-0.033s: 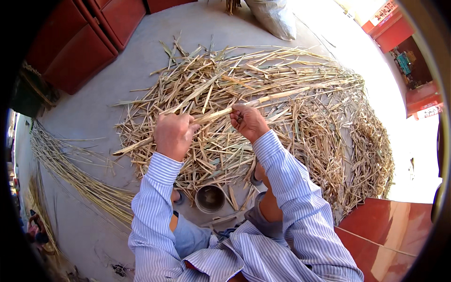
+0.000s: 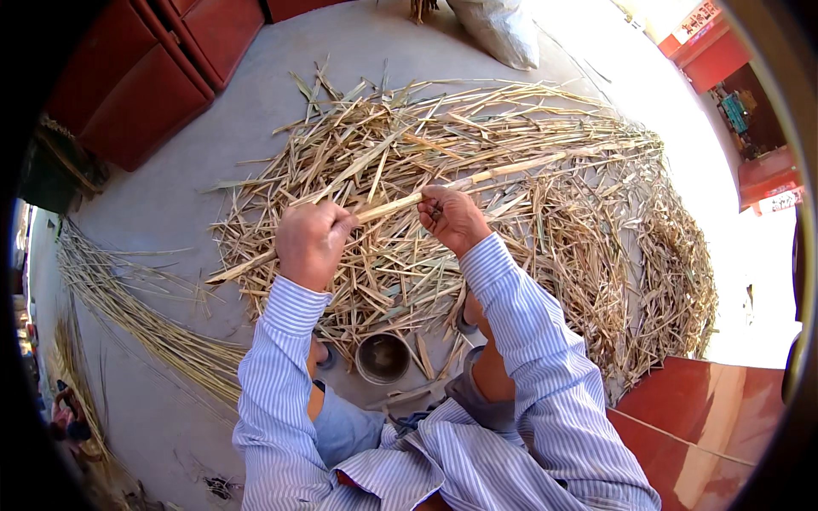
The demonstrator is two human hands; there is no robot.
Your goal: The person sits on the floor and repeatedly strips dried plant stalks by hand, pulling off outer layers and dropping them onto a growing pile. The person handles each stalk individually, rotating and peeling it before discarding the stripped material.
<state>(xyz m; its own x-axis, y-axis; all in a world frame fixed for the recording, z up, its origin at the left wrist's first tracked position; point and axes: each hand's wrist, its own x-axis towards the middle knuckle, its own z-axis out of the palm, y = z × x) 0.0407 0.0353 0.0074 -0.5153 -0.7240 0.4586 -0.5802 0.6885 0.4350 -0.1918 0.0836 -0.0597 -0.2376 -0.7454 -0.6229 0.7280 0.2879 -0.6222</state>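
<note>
A long, pale dry stalk [image 2: 388, 208] stretches slantwise before me, its lower left end reaching past my left hand and its other end running up to the right. My left hand [image 2: 310, 243] is closed in a fist around it. A short way to the right, the fingers of my right hand [image 2: 456, 220] pinch the same stalk, with the palm partly turned up. Beneath both hands spreads a wide heap of dry stalks and husks [image 2: 375, 281], mostly straw-coloured with a few greenish strips.
A round metal bowl [image 2: 382, 358] sits on the floor between my feet. Left of me lies a bundle of thin stems [image 2: 158, 328]. Dark red furniture [image 2: 149, 106] stands at the far left, a whitish sack [image 2: 498, 34] at the back. A glossy red surface [image 2: 699, 426] borders the lower right.
My left fist has shifted very slightly left, baring a little more stalk between the hands. My right hand holds nearly the same place.
</note>
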